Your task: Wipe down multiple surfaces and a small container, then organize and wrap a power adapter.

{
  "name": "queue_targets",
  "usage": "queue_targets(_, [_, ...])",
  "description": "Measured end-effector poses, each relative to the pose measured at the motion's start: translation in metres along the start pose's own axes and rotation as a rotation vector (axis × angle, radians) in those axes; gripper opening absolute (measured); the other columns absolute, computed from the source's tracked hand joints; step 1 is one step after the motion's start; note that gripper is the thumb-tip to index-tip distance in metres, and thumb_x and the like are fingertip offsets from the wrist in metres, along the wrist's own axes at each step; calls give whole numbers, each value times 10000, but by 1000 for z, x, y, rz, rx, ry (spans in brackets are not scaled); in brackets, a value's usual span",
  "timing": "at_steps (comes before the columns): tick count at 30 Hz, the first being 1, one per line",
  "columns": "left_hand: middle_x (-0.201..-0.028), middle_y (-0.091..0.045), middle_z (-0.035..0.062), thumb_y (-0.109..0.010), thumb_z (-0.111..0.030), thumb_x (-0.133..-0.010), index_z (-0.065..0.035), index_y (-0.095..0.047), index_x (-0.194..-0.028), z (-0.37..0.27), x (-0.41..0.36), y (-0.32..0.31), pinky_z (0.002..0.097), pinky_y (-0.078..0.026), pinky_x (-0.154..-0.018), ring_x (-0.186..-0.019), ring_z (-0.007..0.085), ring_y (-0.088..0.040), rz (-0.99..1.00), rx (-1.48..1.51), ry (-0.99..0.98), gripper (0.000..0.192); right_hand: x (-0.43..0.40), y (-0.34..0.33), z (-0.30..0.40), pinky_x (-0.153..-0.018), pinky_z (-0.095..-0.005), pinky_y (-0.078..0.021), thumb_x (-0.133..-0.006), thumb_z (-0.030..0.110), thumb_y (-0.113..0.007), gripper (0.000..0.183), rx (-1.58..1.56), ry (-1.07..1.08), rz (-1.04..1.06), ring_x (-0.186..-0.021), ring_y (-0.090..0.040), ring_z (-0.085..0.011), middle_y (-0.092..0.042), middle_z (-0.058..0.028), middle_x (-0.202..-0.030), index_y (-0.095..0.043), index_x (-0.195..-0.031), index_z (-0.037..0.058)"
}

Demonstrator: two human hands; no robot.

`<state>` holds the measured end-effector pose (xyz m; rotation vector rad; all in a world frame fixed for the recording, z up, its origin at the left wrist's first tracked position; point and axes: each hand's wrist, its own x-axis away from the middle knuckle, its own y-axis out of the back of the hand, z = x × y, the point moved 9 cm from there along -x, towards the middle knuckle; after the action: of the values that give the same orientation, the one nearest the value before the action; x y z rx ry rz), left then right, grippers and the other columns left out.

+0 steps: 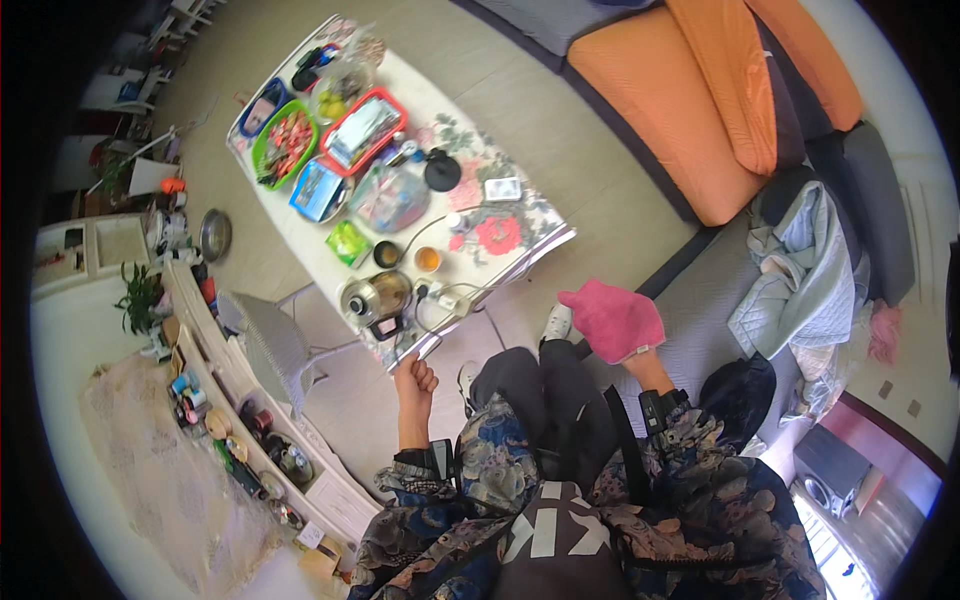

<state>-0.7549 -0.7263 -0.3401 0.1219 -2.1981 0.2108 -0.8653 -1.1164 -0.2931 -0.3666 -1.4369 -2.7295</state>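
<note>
My right hand [637, 366] is inside a pink cloth mitt [616, 321], held out over the edge of the grey sofa. The mitt hides the fingers, so their pose does not show. My left hand [416, 384] is curled into a loose fist, with nothing visible in it. It is nearest the front corner of the long table [480, 289], which has a flowered cover. Close to that corner stand a glass kettle [390, 291] with a metal lid, a power strip [450, 300] with cables, and a cup of amber liquid [427, 259].
Further along the table are a green basket [260, 154] of wrapped items, a red basket [403, 111], a plastic bag [390, 199] and a black lid [442, 172]. A covered chair [262, 349] and a low cabinet [337, 495] stand left. The sofa [686, 300] bears a quilted garment [795, 277].
</note>
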Motion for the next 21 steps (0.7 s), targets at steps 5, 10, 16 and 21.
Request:
queue_targets(5, [-509, -180, -45, -523, -195, -908, -175, -257, -591, 54, -38, -176, 270, -168, -426, -430, 88, -167, 266, 40, 98, 414, 23, 35, -151, -926, -435, -434, -860, 308, -563, 374, 197, -117, -192, -1115, -539, -317, -594, -100, -1178, -559, -1200, 154])
queue_targets(10, [-545, -254, -34, -538, -219, -897, -168, -294, -605, 47, -62, -233, 278, -244, -456, -465, 103, -261, 229, 8, 93, 384, -45, 134, -115, -750, -434, -470, -820, 233, -578, 260, 117, 25, -273, -903, -588, -312, -611, -96, -959, -604, -1066, 155])
queue_targets(16, [-563, -337, -11, -540, -223, -897, -146, -353, -638, 51, -100, -293, 290, -291, -467, -480, 123, -333, 141, 95, 103, 328, -144, 155, -153, -568, -407, -459, -721, 179, -626, 259, 53, 210, -278, -703, -600, -255, -572, -49, -757, -664, -975, 214])
queue_targets(21, [-564, -368, -2, -527, -215, -903, -140, -363, -639, 65, -139, -325, 296, -328, -478, -489, 131, -367, 103, 237, 139, 320, -250, 157, -176, -602, -407, -462, -738, 160, -610, 253, 79, 327, -81, -733, -588, -275, -569, -56, -794, -653, -987, 176])
